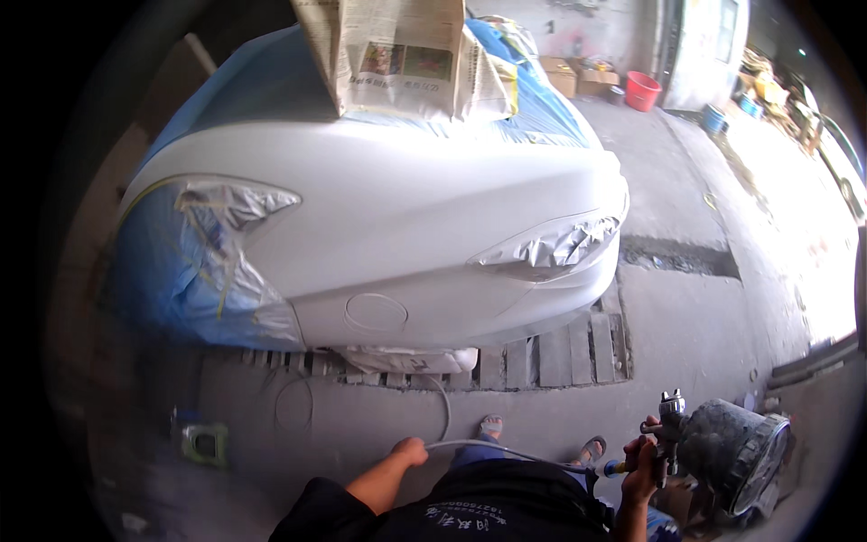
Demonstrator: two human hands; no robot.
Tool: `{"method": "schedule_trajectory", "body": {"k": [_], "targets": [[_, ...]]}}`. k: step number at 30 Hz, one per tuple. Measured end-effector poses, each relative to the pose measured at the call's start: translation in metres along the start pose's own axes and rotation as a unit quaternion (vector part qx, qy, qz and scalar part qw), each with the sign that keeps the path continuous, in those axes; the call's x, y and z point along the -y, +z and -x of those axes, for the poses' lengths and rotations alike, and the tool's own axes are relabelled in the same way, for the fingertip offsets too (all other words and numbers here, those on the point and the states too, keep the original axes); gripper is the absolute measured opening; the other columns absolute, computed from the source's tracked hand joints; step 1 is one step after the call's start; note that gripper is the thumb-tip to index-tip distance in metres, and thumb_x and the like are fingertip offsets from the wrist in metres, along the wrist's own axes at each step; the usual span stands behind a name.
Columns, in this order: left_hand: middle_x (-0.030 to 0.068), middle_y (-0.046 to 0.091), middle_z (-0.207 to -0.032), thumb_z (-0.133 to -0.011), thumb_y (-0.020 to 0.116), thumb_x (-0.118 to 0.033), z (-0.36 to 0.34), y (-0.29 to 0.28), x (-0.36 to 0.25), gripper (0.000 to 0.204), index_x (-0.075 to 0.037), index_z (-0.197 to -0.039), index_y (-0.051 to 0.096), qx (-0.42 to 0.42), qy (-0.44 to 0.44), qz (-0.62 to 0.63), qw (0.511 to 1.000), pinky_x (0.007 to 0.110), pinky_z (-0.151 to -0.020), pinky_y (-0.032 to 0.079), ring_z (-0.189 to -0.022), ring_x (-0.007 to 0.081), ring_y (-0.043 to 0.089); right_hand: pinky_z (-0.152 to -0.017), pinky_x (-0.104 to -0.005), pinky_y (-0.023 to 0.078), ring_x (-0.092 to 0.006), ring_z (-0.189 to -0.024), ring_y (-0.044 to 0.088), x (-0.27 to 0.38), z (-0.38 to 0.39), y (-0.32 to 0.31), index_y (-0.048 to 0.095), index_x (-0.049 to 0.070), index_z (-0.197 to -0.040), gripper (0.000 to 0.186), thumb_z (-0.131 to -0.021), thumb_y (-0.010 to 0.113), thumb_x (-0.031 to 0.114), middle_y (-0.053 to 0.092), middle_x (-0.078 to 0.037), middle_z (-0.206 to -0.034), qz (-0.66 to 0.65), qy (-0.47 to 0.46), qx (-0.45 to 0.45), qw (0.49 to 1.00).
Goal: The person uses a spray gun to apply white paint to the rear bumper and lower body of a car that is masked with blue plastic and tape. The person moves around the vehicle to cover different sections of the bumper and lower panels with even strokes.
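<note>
My left hand [408,452] is closed on a thin grey air hose [506,452] at the lower middle. At the lower right, my right hand [643,465] grips a metal spray gun [669,417], where the hose ends at a fitting; a paint-spattered grey cup [727,452] sits right beside the gun. In front of me stands a white car body [406,217], partly wrapped in blue plastic [181,271], with silvery masked patches [551,248]. Newspaper sheets [397,104] cover part of its top.
Slatted boards [551,352] lie beneath the car. A recessed channel [677,257] crosses the floor at right. Farther back are cardboard boxes [598,81], a red bucket [642,92], several blue cans [713,119] and heaped clutter. A green-framed object [203,447] lies at lower left.
</note>
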State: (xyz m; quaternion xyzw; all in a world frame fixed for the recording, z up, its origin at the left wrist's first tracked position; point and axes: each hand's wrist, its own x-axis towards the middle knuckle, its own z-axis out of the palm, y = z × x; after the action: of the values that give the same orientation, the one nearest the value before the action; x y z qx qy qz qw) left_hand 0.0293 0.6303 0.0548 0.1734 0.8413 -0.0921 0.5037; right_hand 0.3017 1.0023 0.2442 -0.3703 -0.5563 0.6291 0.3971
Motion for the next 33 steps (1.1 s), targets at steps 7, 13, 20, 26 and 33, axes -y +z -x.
{"method": "schedule_trajectory", "body": {"k": [7, 13, 20, 26, 33], "targets": [[0.0205, 0.062, -0.106, -0.078, 0.056, -0.023, 0.063, 0.140, -0.071, 0.033, -0.003, -0.102, 0.065, -0.043, -0.100, 0.102, 0.989, 0.042, -0.087, 0.047, -0.102, 0.0346, 0.059, -0.048, -0.0186, 0.029, -0.0046, -0.055, 0.043, 0.012, -0.076, -0.053, 0.046, 0.001, -0.125, 0.044, -0.091, 0.053, 0.029, 0.051, 0.001, -0.066, 0.009, 0.040, 0.171, 0.984], [0.0218, 0.063, -0.100, -0.077, 0.059, -0.025, 0.137, 0.207, -0.163, 0.033, -0.003, -0.101, 0.066, -0.050, -0.128, 0.252, 0.958, 0.043, -0.082, 0.048, -0.096, 0.0349, 0.061, -0.049, -0.0201, 0.033, -0.0051, -0.057, 0.046, 0.034, -0.126, -0.099, 0.048, 0.002, -0.123, 0.039, -0.090, 0.052, 0.023, 0.053, 0.000, -0.066, 0.004, 0.086, 0.228, 0.970], [0.0198, 0.066, -0.092, -0.076, 0.058, -0.024, 0.186, 0.260, -0.203, 0.031, -0.002, -0.096, 0.066, -0.061, -0.093, 0.347, 0.931, 0.043, -0.075, 0.049, -0.088, 0.0304, 0.064, -0.048, -0.0190, 0.029, -0.0034, -0.053, 0.042, 0.040, -0.126, -0.107, 0.050, 0.005, -0.122, 0.038, -0.089, 0.053, 0.023, 0.056, 0.000, -0.066, 0.014, 0.071, 0.246, 0.967], [0.0141, 0.064, -0.079, -0.076, 0.059, -0.026, 0.210, 0.396, -0.184, 0.030, 0.000, -0.090, 0.066, 0.155, -0.032, 0.518, 0.841, 0.038, -0.062, 0.046, -0.072, 0.0192, 0.061, -0.045, -0.0192, 0.030, -0.0043, -0.049, 0.043, 0.047, -0.083, -0.102, 0.052, 0.004, -0.120, 0.037, -0.089, 0.053, 0.025, 0.056, -0.003, -0.063, 0.060, 0.084, 0.289, 0.952], [0.0132, 0.063, -0.077, -0.076, 0.060, -0.027, 0.271, 0.418, -0.193, 0.031, 0.000, -0.089, 0.066, 0.239, -0.029, 0.600, 0.763, 0.037, -0.060, 0.044, -0.070, 0.0191, 0.060, -0.046, -0.0199, 0.030, -0.0051, -0.050, 0.043, 0.040, -0.053, -0.122, 0.050, 0.003, -0.121, 0.038, -0.089, 0.052, 0.025, 0.057, -0.004, -0.064, 0.068, 0.082, 0.318, 0.942]]}}
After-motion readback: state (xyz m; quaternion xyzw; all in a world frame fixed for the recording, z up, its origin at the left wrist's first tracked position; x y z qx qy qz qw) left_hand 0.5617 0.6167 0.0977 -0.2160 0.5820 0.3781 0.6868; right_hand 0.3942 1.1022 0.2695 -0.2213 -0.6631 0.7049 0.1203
